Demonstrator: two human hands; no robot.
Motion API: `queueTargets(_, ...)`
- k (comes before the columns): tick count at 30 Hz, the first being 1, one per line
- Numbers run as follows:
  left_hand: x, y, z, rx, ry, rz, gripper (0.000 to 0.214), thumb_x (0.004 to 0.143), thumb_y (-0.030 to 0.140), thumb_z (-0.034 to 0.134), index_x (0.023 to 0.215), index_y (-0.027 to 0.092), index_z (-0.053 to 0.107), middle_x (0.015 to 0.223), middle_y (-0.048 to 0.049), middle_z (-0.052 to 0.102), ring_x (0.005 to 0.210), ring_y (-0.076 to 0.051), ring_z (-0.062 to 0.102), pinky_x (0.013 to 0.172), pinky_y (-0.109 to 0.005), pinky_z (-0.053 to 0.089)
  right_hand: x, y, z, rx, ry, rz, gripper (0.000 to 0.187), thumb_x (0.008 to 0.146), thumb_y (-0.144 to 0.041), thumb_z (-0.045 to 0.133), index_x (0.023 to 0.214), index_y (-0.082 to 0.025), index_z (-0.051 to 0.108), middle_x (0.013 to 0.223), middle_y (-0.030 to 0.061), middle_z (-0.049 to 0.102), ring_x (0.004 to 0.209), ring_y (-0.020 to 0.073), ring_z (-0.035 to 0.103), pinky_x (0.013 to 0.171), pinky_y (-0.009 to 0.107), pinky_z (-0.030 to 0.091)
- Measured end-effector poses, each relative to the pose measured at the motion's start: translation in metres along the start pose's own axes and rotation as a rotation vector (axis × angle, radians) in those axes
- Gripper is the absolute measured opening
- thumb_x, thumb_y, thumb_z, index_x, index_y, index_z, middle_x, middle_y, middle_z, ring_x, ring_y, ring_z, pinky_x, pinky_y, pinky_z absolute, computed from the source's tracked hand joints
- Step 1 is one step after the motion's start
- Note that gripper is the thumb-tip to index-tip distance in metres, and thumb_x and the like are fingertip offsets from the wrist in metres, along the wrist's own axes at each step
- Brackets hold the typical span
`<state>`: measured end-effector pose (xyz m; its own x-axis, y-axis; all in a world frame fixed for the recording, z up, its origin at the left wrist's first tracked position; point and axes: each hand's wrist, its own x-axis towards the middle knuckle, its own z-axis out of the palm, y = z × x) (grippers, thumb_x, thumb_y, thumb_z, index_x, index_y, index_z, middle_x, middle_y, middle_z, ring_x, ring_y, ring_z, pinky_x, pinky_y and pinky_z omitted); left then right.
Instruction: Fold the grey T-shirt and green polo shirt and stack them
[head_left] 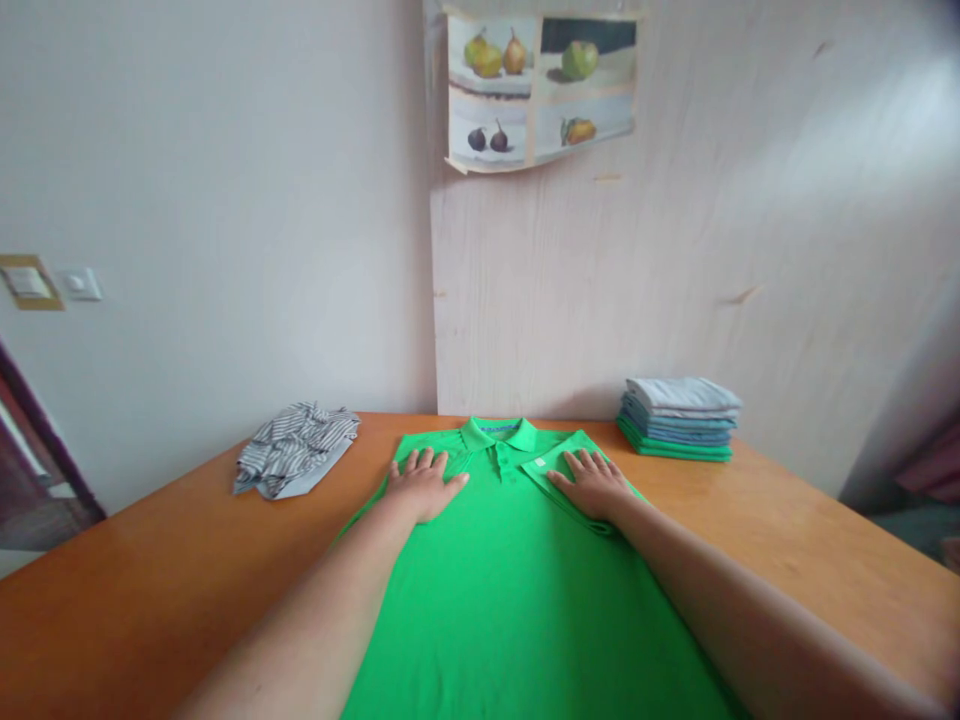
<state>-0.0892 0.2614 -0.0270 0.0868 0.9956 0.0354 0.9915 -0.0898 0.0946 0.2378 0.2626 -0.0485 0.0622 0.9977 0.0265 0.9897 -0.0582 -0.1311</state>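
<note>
A bright green polo shirt (495,590) lies front up on the table, its collar at the far end and its lower part running out of view towards me. My left hand (426,484) rests flat on the shirt's left shoulder area, fingers spread. On the other side, my right hand (592,486) lies flat with fingers apart on the right sleeve (541,464), which is folded inward over the chest. A small pale mark shows on that sleeve. Whether the left sleeve is folded in cannot be made out under my left hand and forearm.
An orange-brown wooden table (180,570) stands against the wall. At its far left lies a crumpled striped garment (298,446). A stack of folded clothes (679,420), green, blue and pale grey, sits far right. Fruit pictures (541,90) hang on the wall.
</note>
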Motion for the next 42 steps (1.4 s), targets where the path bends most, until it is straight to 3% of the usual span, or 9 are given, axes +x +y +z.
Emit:
queueTargets(8, 0.029, 0.001, 0.005, -0.018, -0.015, -0.020, 0.096, 0.081, 0.085, 0.016, 0.157, 0.026, 0.024, 0.165, -0.0093, 0.012, 0.151, -0.037, 0.009, 0.115, -0.066, 0.007, 0.025, 0.007, 0.001, 0.018, -0.009, -0.023, 0.093, 0.086, -0.083, 0.019, 0.156, -0.023, 0.027, 0.164, 0.0111, 0.019, 0.150, 0.0340, 0.012, 0.119, 0.051, 0.011)
queueTargets(13, 0.029, -0.001, 0.005, -0.031, 0.007, 0.006, 0.094, 0.082, 0.084, 0.020, 0.156, 0.027, 0.028, 0.164, -0.0089, 0.015, 0.150, -0.039, 0.012, 0.114, -0.068, 0.011, 0.025, 0.007, -0.004, 0.149, 0.026, -0.040, 0.089, 0.087, -0.079, 0.035, 0.155, -0.021, 0.033, 0.162, 0.0129, 0.023, 0.150, 0.0348, 0.014, 0.119, 0.052, 0.010)
queueTargets(18, 0.027, -0.004, 0.001, -0.037, 0.144, 0.075, 0.081, 0.090, 0.073, 0.025, 0.149, 0.020, 0.043, 0.160, -0.0119, 0.030, 0.148, -0.036, 0.023, 0.115, -0.064, 0.018, 0.015, 0.025, -0.031, 0.276, 0.119, -0.035, 0.070, 0.098, -0.061, 0.031, 0.148, -0.015, 0.045, 0.151, 0.0147, 0.045, 0.143, 0.0276, 0.035, 0.115, 0.039, 0.029)
queueTargets(22, 0.017, -0.009, -0.004, -0.040, 0.328, 0.141, 0.063, 0.097, 0.056, 0.028, 0.136, 0.015, 0.056, 0.149, -0.0146, 0.049, 0.141, -0.032, 0.039, 0.115, -0.053, 0.029, -0.016, 0.059, -0.050, 0.310, 0.214, -0.010, 0.054, 0.102, -0.049, 0.029, 0.134, -0.018, 0.059, 0.136, 0.0123, 0.061, 0.128, 0.0253, 0.054, 0.106, 0.035, 0.040)
queueTargets(27, -0.021, -0.018, -0.013, -0.080, 0.332, 0.202, 0.059, 0.097, 0.049, 0.029, 0.133, 0.013, 0.058, 0.143, -0.0148, 0.055, 0.135, -0.026, 0.048, 0.113, -0.040, 0.035, -0.079, 0.081, -0.060, 0.288, 0.276, 0.031, 0.049, 0.099, -0.043, 0.037, 0.136, -0.018, 0.058, 0.136, 0.0137, 0.061, 0.127, 0.0295, 0.055, 0.105, 0.041, 0.042)
queueTargets(30, -0.061, -0.017, -0.018, -0.098, 0.264, 0.216, 0.063, 0.097, 0.049, 0.027, 0.137, 0.009, 0.054, 0.146, -0.0167, 0.051, 0.138, -0.026, 0.045, 0.116, -0.038, 0.032, -0.119, 0.073, -0.057, 0.254, 0.249, -0.106, 0.053, 0.099, -0.047, 0.037, 0.142, -0.019, 0.052, 0.142, 0.0130, 0.056, 0.130, 0.0285, 0.053, 0.107, 0.041, 0.041)
queueTargets(34, -0.123, -0.011, -0.018, -0.088, 0.140, 0.187, 0.069, 0.097, 0.056, 0.027, 0.145, 0.010, 0.046, 0.155, -0.0168, 0.040, 0.144, -0.030, 0.035, 0.117, -0.044, 0.027, -0.164, 0.056, -0.040, 0.138, 0.178, -0.274, 0.063, 0.099, -0.055, 0.031, 0.147, -0.017, 0.045, 0.155, 0.0143, 0.039, 0.145, 0.0285, 0.032, 0.116, 0.051, 0.027)
queueTargets(38, -0.170, -0.012, -0.012, -0.060, 0.015, 0.160, 0.078, 0.093, 0.069, 0.028, 0.152, 0.019, 0.037, 0.162, -0.0117, 0.024, 0.150, -0.033, 0.018, 0.118, -0.053, 0.018, -0.187, 0.053, -0.022, 0.010, 0.079, -0.269, 0.066, 0.099, -0.060, 0.028, 0.150, -0.022, 0.040, 0.159, 0.0116, 0.032, 0.149, 0.0302, 0.022, 0.116, 0.065, 0.013)
queueTargets(42, -0.186, -0.017, -0.015, -0.049, -0.019, 0.147, 0.081, 0.092, 0.073, 0.024, 0.155, 0.022, 0.031, 0.164, -0.0101, 0.018, 0.151, -0.032, 0.014, 0.118, -0.056, 0.013, -0.189, 0.055, -0.024, -0.036, 0.028, -0.240, 0.065, 0.099, -0.061, 0.024, 0.151, -0.025, 0.038, 0.160, 0.0092, 0.030, 0.149, 0.0313, 0.021, 0.114, 0.069, 0.010)
